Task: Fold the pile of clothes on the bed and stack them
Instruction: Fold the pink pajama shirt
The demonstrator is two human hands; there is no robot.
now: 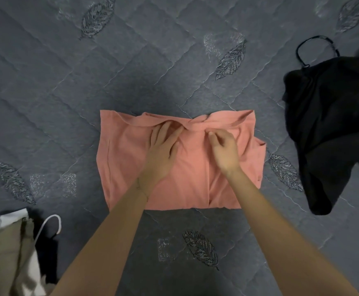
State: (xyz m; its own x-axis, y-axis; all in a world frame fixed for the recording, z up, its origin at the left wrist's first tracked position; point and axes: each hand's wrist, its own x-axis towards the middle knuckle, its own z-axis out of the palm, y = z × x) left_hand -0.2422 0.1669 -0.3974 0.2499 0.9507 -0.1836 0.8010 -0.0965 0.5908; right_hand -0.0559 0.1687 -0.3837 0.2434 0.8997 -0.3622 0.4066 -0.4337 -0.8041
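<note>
Both forearms (114, 231) reach onto the pink garment (127, 167) lying half-folded on the grey quilt (46, 92) (mid-frame), left hand (163, 146) pressing flat with straight fingers, right hand (224, 149) pinching its top fold.

Quilted matt bedspread (46, 82) — soft (matt) pink cloth garment (127, 163).
</note>
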